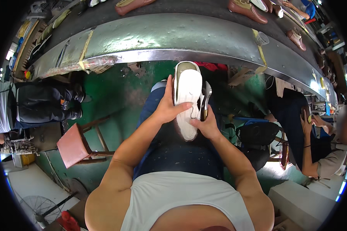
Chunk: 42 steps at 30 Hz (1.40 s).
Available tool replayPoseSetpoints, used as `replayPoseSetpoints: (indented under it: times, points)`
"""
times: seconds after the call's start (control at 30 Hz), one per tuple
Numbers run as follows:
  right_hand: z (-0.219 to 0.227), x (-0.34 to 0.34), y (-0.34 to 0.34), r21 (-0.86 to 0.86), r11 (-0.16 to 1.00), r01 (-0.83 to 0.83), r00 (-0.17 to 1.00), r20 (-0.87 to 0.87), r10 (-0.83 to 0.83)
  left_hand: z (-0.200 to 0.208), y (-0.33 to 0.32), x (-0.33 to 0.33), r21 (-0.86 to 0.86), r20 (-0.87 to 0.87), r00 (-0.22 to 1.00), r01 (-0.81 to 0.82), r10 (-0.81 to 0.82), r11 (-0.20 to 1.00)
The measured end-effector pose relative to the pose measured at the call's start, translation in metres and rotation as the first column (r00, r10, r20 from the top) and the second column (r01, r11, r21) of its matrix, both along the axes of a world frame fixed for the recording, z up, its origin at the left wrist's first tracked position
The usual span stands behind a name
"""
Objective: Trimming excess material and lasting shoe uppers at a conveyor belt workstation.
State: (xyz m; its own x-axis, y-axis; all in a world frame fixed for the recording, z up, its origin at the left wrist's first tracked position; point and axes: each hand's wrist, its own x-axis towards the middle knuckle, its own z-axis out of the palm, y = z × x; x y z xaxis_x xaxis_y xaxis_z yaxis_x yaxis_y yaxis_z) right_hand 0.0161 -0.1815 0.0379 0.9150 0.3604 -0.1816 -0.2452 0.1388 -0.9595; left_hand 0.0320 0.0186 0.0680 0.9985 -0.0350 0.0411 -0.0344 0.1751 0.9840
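A shoe (189, 88) with a white underside is held over my lap, its bottom turned up toward me and its pointed end nearest my body. An olive-coloured patch shows at its far end. My left hand (169, 106) is closed on the shoe's left side, thumb pressed across the white surface. On the other side, my right hand (207, 122) grips the shoe's lower right edge with the thumb on the white bottom. A shiny curved metal tool (206, 94) stands up along the shoe's right side, out of my right hand; its exact kind is unclear.
Ahead runs a metal-edged conveyor bench (165, 36) carrying brown shoes (247, 10). A pink-topped stool (74, 145) stands at my left, a black bag (258, 134) at my right. One person (46, 102) is at far left; another person (312, 142) sits at right, hands busy.
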Motion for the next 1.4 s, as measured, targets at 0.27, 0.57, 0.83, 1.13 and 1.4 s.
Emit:
replayPoseSetpoints:
  times: [0.27,0.57,0.83,1.13,1.4]
  points:
    - [-0.005,-0.025,0.016,-0.249,0.968,-0.019,0.991,0.126,0.052,0.005,0.023,0.014,-0.169,-0.115,0.99,0.056,-0.076,0.984]
    - [0.022,0.043,0.02,-0.295,0.947,0.126,0.962,0.269,-0.044,-0.007,0.035,-0.01,0.149,-0.003,0.994,0.106,-0.107,0.983]
    - [0.063,0.071,0.06,-0.346,0.934,-0.092,0.932,0.3,0.203,0.009,0.05,-0.021,0.029,0.082,0.993,0.085,-0.087,0.996]
    - [0.074,0.062,0.052,0.038,0.949,-0.314,0.937,0.172,0.303,0.034,0.078,-0.019,-0.014,-0.024,0.998,0.062,-0.063,0.998]
    - [0.11,0.01,0.019,-0.045,0.839,-0.542,0.819,-0.251,0.516,0.023,0.089,-0.018,0.21,0.096,0.995,-0.041,0.021,0.977]
